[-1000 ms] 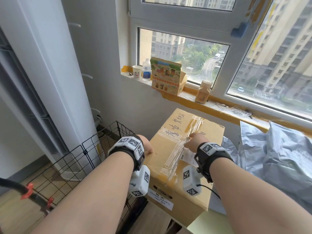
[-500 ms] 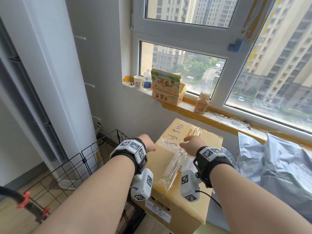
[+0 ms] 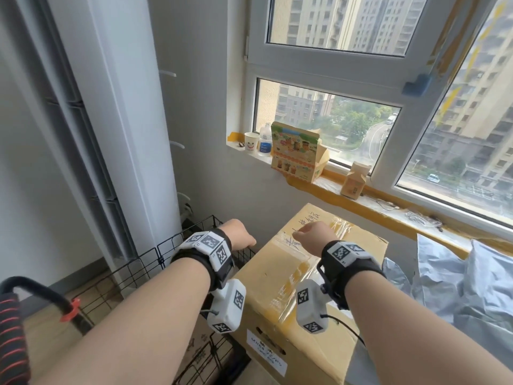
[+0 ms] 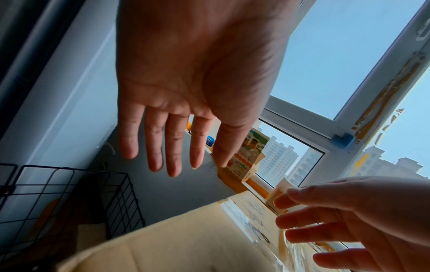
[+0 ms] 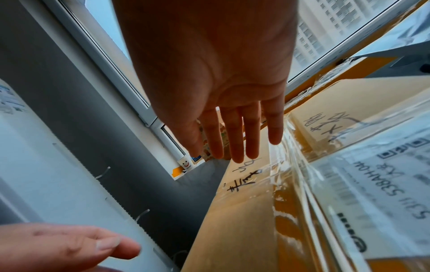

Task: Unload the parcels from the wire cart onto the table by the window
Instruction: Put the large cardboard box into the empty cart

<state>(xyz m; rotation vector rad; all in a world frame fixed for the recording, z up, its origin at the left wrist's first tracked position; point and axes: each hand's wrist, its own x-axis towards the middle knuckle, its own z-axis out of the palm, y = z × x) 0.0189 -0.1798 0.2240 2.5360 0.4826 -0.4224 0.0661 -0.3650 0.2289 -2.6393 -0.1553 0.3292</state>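
Observation:
A large taped cardboard box (image 3: pixel 302 276) with handwriting on top stands on the table below the window, next to grey plastic mailer bags (image 3: pixel 458 282). Both hands hover just above it, touching nothing. My left hand (image 3: pixel 238 236) hangs off the box's left edge, over the black wire cart (image 3: pixel 138 270); its fingers (image 4: pixel 172 147) are straight and spread. My right hand (image 3: pixel 313 236) floats over the box top (image 5: pixel 325 174) with straight fingers (image 5: pixel 235 136). Another cardboard parcel (image 3: pixel 41 340) lies inside the cart.
A white column unit (image 3: pixel 116 107) stands left of the cart. On the window sill (image 3: pixel 388 201) sit a paper cup (image 3: pixel 250 142), a small bottle (image 3: pixel 265 140), a printed carton (image 3: pixel 298 151) and a small brown carton (image 3: pixel 355 182). A black handle with a red clip (image 3: pixel 55 301) crosses the lower left.
Both hands have lifted off the cardboard box, which they pressed on a second ago. The left hand has drifted left past the box edge. The box stays on the table.

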